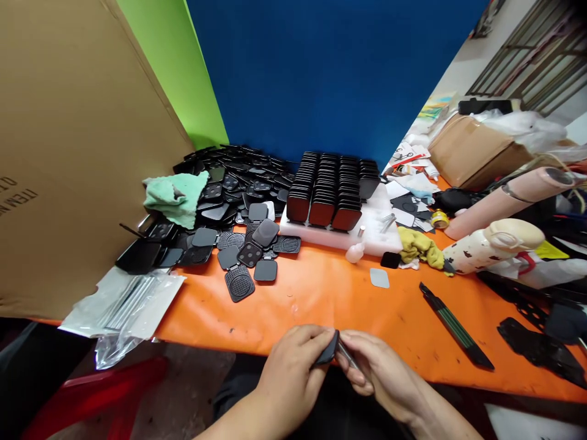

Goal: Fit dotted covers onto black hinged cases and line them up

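Snugly, left fingers [315,346] pinch flat black piece [328,352]; right fingers [364,344] curl round slim metallic rod [347,354].

The counter [293,305] is covered in bright orange. Black is shown by the held plate [327,352], grey by the slim rod [347,354] beside it. At left, piled plates [239,283] are coloured black and dark grey, some patterned with a waffle-like grid or round dots. The far stacks [321,208] are black, their front faces tinged red; white is shown by the foam block [316,236] beneath. The far side is filled by a deep-blue panel [316,73], bordered at left by a lime-green one [169,61]. At right, a cream bottle [479,249] is patterned with dark motifs, and a flat black tool [456,330] is striped with green.
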The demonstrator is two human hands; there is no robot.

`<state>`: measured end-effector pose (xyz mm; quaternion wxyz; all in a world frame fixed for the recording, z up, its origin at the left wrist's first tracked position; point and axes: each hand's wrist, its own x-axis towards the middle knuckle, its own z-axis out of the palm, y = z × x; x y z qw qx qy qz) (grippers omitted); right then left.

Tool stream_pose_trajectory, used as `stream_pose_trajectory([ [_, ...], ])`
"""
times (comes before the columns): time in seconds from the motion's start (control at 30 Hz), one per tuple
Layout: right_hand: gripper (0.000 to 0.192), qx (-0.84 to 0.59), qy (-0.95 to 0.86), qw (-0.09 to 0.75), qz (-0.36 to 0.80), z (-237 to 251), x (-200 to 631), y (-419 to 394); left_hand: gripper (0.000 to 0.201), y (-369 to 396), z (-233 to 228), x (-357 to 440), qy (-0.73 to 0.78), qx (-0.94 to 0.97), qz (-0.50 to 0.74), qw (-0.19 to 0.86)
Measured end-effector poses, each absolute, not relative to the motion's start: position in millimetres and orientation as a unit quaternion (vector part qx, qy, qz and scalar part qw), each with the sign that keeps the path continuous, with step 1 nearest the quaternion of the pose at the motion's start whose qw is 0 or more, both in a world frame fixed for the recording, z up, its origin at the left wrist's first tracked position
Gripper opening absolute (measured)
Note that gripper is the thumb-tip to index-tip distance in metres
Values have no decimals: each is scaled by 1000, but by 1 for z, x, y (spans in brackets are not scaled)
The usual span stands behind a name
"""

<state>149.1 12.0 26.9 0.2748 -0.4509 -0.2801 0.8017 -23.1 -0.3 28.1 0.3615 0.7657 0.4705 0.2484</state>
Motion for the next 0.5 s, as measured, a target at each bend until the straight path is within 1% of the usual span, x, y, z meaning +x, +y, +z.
stream_pose_trajectory([
  [0.1,33,-454,-255,300,799,25,145,9,59,-4,28,-24,462,786,229,341],
  [0.17,32,-463,-232,317,795,24,142,7,64,-4,27,-25,455,795,230,329],
  [0.33,37,-463,-154,360,795,21,135,1,62,-2,24,-23,428,799,258,336],
  [0.5,38,-463,-134,368,795,18,134,-3,60,-1,22,-22,424,795,262,346],
])
